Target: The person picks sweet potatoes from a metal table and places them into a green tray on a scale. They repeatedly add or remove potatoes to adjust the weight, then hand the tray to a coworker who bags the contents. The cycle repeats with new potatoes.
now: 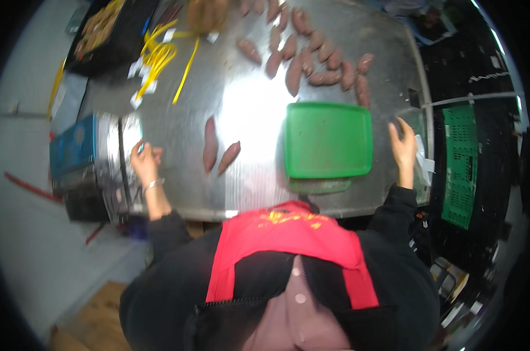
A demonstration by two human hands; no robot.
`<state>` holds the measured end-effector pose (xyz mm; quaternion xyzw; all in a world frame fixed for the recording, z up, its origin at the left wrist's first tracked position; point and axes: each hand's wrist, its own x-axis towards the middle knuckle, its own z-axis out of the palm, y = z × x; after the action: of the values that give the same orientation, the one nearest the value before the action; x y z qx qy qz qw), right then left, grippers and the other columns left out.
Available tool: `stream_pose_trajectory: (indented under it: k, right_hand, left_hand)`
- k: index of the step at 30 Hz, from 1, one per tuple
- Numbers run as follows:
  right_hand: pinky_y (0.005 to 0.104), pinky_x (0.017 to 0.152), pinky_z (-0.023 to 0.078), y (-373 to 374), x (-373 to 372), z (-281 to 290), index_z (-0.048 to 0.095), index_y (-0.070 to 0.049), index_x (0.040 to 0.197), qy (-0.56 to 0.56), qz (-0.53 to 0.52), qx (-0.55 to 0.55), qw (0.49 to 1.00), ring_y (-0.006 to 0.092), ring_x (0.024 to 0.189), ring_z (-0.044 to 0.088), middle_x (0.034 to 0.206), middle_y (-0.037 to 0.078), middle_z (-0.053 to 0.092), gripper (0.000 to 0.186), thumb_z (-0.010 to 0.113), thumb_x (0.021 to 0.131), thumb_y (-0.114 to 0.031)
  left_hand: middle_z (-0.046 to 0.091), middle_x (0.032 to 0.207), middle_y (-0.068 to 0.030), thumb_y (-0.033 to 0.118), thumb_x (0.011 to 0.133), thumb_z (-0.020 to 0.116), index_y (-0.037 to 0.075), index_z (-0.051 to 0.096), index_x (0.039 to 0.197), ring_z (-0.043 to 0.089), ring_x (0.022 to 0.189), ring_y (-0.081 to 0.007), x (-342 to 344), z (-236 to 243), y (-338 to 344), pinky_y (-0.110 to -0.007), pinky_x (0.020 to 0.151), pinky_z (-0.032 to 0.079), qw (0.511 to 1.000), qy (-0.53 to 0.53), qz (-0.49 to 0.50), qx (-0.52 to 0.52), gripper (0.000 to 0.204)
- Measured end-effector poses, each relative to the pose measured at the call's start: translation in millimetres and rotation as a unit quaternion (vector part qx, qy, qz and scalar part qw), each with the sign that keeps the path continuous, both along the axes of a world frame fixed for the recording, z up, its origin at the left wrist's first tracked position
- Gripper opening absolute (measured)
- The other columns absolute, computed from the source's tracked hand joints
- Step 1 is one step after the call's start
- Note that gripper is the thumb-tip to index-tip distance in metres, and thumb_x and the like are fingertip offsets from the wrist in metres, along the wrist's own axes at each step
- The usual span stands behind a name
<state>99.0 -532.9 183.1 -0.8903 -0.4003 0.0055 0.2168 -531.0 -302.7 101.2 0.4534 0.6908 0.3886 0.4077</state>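
My left hand [146,165] is at the table's left side, beside a silver-topped boxy device [110,140] with a dark strip across it. Its fingers are loosely bent and apart, and I make out nothing held in them. At the right, my right hand [403,149] reaches over the table edge area with thumb and fingers apart, holding nothing. Between the hands stands a green plastic tub [329,140], nothing visible inside it. Two sweet potatoes, a longer one [210,145] and a shorter one [229,158], lie on the metal table [183,187] left of the tub.
Many sweet potatoes [294,73] are spread behind the tub. Yellow straps with white tags [159,55] lie at the back left, near a black crate [101,35]. A clear bag [423,158] is by my right hand. A green crate [461,167] stands beyond the right edge.
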Motion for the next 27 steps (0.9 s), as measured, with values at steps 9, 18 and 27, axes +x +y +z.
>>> stream_pose_trajectory:
  k: [9, 18, 27]
  right_hand:
    - [0.0419, 0.105, 0.046, -79, 3, -45, 0.066, -0.003, 0.125, 0.066, 0.042, 0.033, 0.996, 0.0346, 0.123, 0.059, 0.128, 0.018, 0.064, 0.046, 0.069, 0.093, -0.035]
    - [0.0428, 0.100, 0.048, -87, 36, -51, 0.070, -0.005, 0.118, 0.067, 0.005, 0.060, 0.996, 0.0352, 0.118, 0.061, 0.124, 0.017, 0.066, 0.041, 0.073, 0.088, -0.032]
    - [0.0439, 0.096, 0.050, 27, 93, -135, 0.065, -0.005, 0.125, 0.126, 0.032, 0.025, 0.991, 0.0353, 0.111, 0.064, 0.120, 0.018, 0.067, 0.053, 0.075, 0.085, -0.037]
  left_hand:
    - [0.037, 0.150, -0.0256, 0.015, 0.073, 0.079, 0.021, 0.049, 0.142, 0.038, 0.138, -0.0465, 67, -67, -62, -0.049, 0.113, 0.037, 0.911, 0.248, -0.312, 0.103, 0.075]
    - [0.020, 0.161, -0.0254, 0.039, 0.063, 0.093, 0.028, 0.047, 0.144, 0.031, 0.143, -0.0470, 125, -97, -73, -0.051, 0.114, 0.037, 0.872, 0.357, -0.334, 0.008, 0.093]
    - [0.030, 0.153, -0.0255, 0.030, 0.066, 0.092, 0.022, 0.054, 0.137, 0.032, 0.139, -0.0472, 127, -98, -68, -0.051, 0.114, 0.036, 0.868, 0.364, -0.338, 0.010, 0.081]
